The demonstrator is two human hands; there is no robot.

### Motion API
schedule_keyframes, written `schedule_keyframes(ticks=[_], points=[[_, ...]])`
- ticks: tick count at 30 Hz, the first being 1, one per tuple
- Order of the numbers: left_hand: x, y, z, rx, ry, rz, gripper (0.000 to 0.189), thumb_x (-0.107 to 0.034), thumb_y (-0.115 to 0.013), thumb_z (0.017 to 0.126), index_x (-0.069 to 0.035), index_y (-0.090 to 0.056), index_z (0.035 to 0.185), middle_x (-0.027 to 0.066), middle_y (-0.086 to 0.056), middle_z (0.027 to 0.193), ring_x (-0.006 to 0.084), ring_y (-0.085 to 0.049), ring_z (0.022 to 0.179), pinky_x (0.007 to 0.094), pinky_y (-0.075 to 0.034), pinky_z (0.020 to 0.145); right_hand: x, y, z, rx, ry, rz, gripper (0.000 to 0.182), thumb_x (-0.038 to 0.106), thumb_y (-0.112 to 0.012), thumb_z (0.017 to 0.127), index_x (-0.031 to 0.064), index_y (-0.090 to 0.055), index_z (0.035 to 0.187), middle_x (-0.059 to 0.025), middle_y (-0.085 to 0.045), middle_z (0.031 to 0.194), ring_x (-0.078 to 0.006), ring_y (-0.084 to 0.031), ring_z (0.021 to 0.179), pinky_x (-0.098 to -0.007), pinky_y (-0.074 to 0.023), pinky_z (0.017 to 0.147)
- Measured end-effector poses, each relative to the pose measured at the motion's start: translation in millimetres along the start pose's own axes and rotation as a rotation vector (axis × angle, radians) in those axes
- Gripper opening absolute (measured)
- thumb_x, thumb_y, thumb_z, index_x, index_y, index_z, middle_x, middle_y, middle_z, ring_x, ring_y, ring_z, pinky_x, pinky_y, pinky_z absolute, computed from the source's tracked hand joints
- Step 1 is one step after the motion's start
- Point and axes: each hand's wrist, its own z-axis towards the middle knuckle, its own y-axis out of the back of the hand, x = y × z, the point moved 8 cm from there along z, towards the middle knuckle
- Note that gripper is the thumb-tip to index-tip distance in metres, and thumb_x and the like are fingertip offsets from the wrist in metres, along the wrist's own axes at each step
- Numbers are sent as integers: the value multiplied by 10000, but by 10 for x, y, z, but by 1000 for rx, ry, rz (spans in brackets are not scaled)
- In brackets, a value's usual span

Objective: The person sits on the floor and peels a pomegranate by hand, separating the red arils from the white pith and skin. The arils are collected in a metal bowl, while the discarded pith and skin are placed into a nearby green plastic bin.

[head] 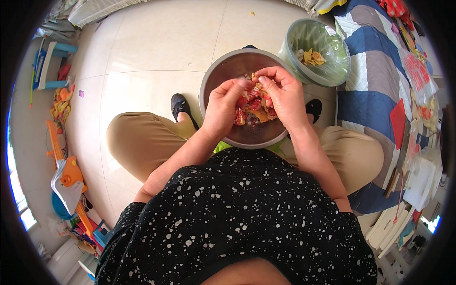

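A round metal colander with small holes stands between my knees. Inside it lie broken pieces of pomegranate with red seeds, yellowish rind and some loose seeds near the bottom. My left hand is over the colander's left half, thumb and fingertips drawn together at the fruit; whether it grips a piece I cannot tell. My right hand, over the right half, pinches a small yellowish bit of peel between thumb and forefinger. The two hands' fingertips are close together above the fruit.
A bin with a clear plastic liner stands just beyond the colander at the right, with yellow peel inside. A checked quilt hangs along the right side. Toys and an orange plastic frame line the left wall. A scrap lies on the tiled floor.
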Motion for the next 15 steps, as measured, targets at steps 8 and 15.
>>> schedule_keyframes(ticks=[8, 15], points=[[-105, -80, 4, 44, 85, -350, 474, -279, -331, 967, 50, -489, 1268, 153, -574, 1175, 225, -550, 1063, 348, -422, 934, 268, 195, 32, -121, 203, -161, 98, 58, -601, 897, 28, -682, 944, -17, -666, 815, -31, -521, 551, -175, -411, 490], [-29, -41, 51, 147, 53, -205, 451, -101, -397, 926, 52, -390, 1351, 163, -529, 1258, 234, -545, 1110, 382, -446, 959, 774, 1335, 372, -403, 542, -672, 287, 39, -587, 850, 56, -632, 1133, -115, -622, 1159, -184, -616, 947, -269, -485, 819]])
